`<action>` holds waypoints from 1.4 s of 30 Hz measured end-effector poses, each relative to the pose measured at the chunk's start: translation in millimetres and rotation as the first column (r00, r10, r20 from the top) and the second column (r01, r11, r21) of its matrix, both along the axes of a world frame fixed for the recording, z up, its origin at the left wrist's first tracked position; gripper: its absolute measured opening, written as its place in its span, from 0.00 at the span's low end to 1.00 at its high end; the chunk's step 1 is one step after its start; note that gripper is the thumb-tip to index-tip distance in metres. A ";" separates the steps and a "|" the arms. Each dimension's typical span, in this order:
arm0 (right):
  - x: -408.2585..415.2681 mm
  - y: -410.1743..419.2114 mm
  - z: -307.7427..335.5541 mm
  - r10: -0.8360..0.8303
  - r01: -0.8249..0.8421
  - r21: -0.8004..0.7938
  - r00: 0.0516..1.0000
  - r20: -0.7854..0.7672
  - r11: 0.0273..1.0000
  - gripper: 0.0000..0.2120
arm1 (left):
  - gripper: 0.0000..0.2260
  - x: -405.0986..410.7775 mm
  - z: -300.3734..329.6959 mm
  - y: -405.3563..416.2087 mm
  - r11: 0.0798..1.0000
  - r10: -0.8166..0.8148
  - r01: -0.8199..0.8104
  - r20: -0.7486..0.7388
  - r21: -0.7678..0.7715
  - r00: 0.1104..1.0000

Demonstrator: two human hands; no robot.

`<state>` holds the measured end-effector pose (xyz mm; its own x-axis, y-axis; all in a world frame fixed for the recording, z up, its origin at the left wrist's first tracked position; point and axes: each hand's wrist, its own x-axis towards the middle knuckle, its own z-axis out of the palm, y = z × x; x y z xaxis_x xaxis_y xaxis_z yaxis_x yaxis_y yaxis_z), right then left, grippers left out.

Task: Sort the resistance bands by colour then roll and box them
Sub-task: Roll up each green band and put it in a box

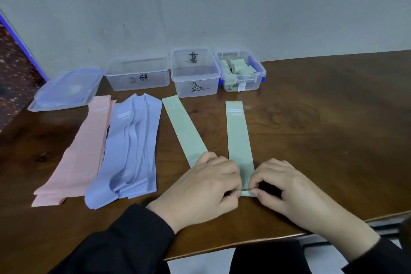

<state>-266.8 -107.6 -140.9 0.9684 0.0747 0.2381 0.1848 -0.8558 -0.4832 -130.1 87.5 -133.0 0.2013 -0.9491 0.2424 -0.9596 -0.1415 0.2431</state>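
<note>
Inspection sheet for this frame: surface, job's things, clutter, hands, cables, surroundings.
Surface: brown wooden table.
Job's things: pink bands and blue bands stacked flat; spare green band; green band being rolled; two empty boxes; third box holds green rolls.
Clutter: lids at far left.
Hands: left hand and right hand pinch the band's near end.
Cables: nothing seen.
Surroundings: grey wall.
</note>
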 end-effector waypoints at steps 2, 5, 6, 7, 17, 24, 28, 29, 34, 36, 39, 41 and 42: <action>2.7 2.5 -2.4 -0.001 0.002 -0.054 1.000 0.030 0.999 0.03 | 0.08 -0.3 -0.9 -0.5 0.999 0.018 -0.018 0.000 -0.027 1.000; 3.2 3.7 -6.0 -0.009 0.012 -0.080 0.999 0.038 0.997 0.05 | 0.04 -0.2 -2.7 -0.8 0.997 0.020 -0.018 0.025 -0.078 0.999; 2.4 3.5 -6.7 -0.009 0.012 -0.076 0.999 0.037 0.997 0.06 | 0.05 0.2 -3.2 -1.2 0.997 0.015 -0.012 0.047 -0.080 0.999; 1.9 2.9 -7.0 -0.007 0.009 -0.075 0.999 0.037 0.997 0.07 | 0.06 0.7 -3.6 -1.2 0.997 0.011 -0.006 0.063 -0.079 0.998; 5.5 0.6 -4.5 -0.029 0.030 -0.016 0.999 0.033 0.999 0.11 | 0.09 5.6 -2.8 2.9 0.997 0.023 -0.017 0.081 -0.078 0.996; 9.2 1.5 -2.1 -0.066 0.066 0.009 0.997 0.043 0.998 0.06 | 0.10 4.6 -6.2 1.4 0.991 0.081 -0.076 0.041 -0.108 0.996; 9.2 1.5 -2.4 -0.088 0.087 0.019 0.995 0.053 0.996 0.08 | 0.10 6.1 -6.3 0.8 0.987 0.108 -0.105 0.018 -0.124 0.994; 9.0 1.2 -2.7 -0.087 0.086 0.022 0.995 0.048 0.996 0.09 | 0.10 6.4 -6.3 0.8 0.986 0.111 -0.108 0.019 -0.124 0.994; 12.0 0.2 -4.7 -0.093 0.094 -0.018 0.995 0.031 0.995 0.15 | 0.14 7.7 -6.4 0.5 0.985 0.152 -0.146 0.053 -0.094 0.987; 14.0 0.3 -4.2 -0.108 0.109 -0.032 0.994 0.036 0.994 0.16 | 0.13 8.1 -7.5 0.0 0.985 0.156 -0.151 0.069 -0.080 0.985; 14.2 0.7 -4.3 -0.106 0.107 -0.052 0.994 0.032 0.993 0.15 | 0.10 8.5 -8.7 -0.7 0.984 0.161 -0.155 0.059 -0.087 0.985; 14.0 0.7 -4.5 -0.115 0.117 -0.054 0.993 0.032 0.992 0.15 | 0.09 8.8 -9.1 -1.4 0.984 0.158 -0.152 0.057 -0.090 0.986; 14.4 0.8 -4.5 -0.127 0.128 -0.045 0.991 0.035 0.991 0.15 | 0.09 9.1 -9.2 -1.6 0.984 0.161 -0.156 0.058 -0.089 0.985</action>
<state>-252.4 -106.9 -145.5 0.9627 -0.0370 0.2682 0.0874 -0.8952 -0.4371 -121.1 85.9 -142.2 0.3290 -0.8820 0.3375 -0.9407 -0.2749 0.1987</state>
